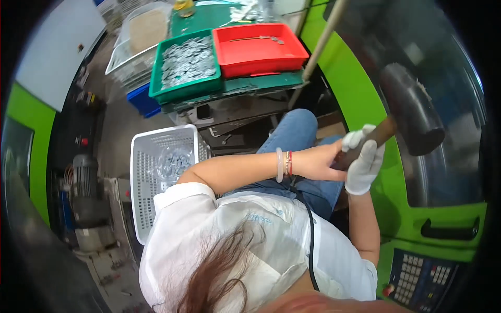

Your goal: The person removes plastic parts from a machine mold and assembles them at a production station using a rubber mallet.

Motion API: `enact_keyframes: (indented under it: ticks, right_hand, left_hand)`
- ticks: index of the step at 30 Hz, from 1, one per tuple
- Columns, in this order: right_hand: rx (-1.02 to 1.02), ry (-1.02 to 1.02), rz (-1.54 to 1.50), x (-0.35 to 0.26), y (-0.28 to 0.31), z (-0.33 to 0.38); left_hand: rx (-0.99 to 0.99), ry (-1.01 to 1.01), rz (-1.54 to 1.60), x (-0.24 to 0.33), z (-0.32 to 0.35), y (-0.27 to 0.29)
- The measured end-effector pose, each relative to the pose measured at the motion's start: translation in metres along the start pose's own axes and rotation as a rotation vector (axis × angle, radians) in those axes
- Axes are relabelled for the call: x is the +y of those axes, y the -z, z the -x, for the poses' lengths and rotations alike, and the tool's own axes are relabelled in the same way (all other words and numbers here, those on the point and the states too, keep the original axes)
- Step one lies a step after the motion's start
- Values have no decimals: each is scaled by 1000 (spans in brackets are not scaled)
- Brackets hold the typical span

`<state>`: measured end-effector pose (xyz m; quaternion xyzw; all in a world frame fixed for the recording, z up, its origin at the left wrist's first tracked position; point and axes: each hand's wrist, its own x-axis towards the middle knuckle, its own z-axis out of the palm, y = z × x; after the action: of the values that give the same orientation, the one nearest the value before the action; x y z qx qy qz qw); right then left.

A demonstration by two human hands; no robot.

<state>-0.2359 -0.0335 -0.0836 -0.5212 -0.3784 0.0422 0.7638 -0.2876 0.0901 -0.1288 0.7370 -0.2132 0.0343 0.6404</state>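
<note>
A mallet with a thick black head [412,109] and a wooden handle [385,130] is held up at the right, its head in front of the green machine's dark window. My right hand [365,169], in a white glove, wraps round the handle below the head. Bare, with bangles at the wrist, my left hand [319,163] reaches across my body and closes on the handle's lower end. Part of its fingers is hidden behind the handle and the glove.
A green tray [156,93] of flat metal pieces and a red tray [263,61] with a few pieces stand on a bench ahead. A white basket [136,180] sits at my left. The green machine [347,70] has a black door handle [450,229] and keypad [417,276] at right.
</note>
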Motion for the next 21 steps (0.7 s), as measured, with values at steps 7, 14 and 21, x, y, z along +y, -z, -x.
enact_keyframes:
  ticks: [7, 14, 21]
  right_hand:
    - [-280, -104, 720, 56, -44, -55]
    - [-217, -496, 577, 122, 48, -19]
    - [369, -828, 432, 114, 135, 37]
  left_hand:
    - [682, 83, -98, -20, 63, 62]
    - [1197, 389, -281, -41, 61, 268]
    - [1322, 609, 93, -94, 17, 553]
